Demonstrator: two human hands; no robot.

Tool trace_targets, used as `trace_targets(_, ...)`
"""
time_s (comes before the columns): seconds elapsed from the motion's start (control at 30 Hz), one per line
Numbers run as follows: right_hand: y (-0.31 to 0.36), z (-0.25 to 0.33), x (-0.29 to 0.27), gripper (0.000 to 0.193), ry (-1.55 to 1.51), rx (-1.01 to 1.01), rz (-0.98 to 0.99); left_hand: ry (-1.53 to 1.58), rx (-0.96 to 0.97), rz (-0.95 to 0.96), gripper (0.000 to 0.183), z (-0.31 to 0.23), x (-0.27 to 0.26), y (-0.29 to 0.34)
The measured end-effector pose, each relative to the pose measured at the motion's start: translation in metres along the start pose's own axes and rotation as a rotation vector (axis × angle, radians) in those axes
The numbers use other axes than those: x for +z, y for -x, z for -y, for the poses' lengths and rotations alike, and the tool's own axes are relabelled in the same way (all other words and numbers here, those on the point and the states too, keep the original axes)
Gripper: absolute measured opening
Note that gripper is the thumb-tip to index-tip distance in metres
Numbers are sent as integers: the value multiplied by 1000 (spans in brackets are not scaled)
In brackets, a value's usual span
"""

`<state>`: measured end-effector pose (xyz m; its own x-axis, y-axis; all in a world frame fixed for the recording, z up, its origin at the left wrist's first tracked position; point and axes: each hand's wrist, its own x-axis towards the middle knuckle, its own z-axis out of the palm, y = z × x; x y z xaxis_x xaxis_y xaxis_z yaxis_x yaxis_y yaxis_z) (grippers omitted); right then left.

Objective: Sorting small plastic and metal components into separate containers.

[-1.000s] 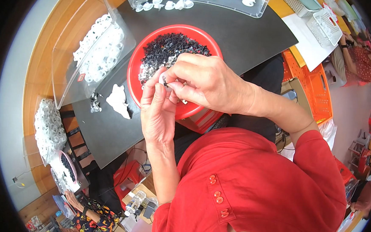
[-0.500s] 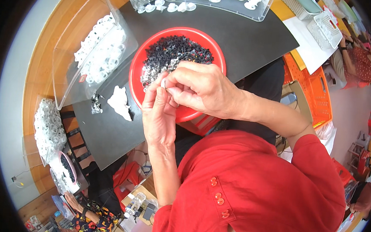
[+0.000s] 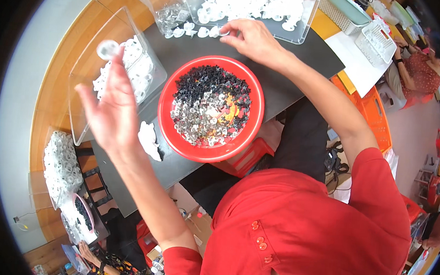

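Over the clear bin (image 3: 74, 109) at the left, my left hand (image 3: 111, 113) is raised with its fingers spread. A blurred round white plastic piece (image 3: 108, 50) is in the air at its fingertips, seemingly loose. My right hand (image 3: 254, 40) reaches to the back of the dark table (image 3: 291, 66), its fingers closed on the right end of a row of white plastic pieces (image 3: 203, 32). Between my arms stands a red basin (image 3: 163, 129) holding small black parts (image 3: 211, 81) and clear parts (image 3: 193, 116). Similar white pieces (image 3: 139, 69) fill the left bin.
A second clear bin (image 3: 301, 37) of white pieces stands at the back, beside a plastic bag (image 3: 169, 16). A crumpled white scrap (image 3: 150, 141) lies left of the basin. Baskets (image 3: 376, 42) and an orange crate (image 3: 372, 119) are at the right. Other people sit at both sides.
My hands have parted from over the basin. The left has swung to the left bin and opened, with a white piece off its fingertips; the right has reached to the row at the back.
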<state>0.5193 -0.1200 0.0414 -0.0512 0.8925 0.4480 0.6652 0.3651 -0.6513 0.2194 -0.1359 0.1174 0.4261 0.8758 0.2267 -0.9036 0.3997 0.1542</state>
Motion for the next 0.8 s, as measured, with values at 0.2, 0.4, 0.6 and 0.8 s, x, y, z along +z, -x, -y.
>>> trace_targets(0.2,-39,-42,32,38,303,-44,-25,-198,-18,-89,75,22,-9,12)
trace_targets(0.4,-43,-46,42,42,384,36,143,-645,20,-347,46,87,-37,54)
trace_targets(0.6,-16,-4,23,36,-92,-162,162,-896,58,-444,41,103,-43,68)
trace_targets(0.8,28,52,-4,35,-362,-293,235,-938,131,-427,39,122,-35,65)
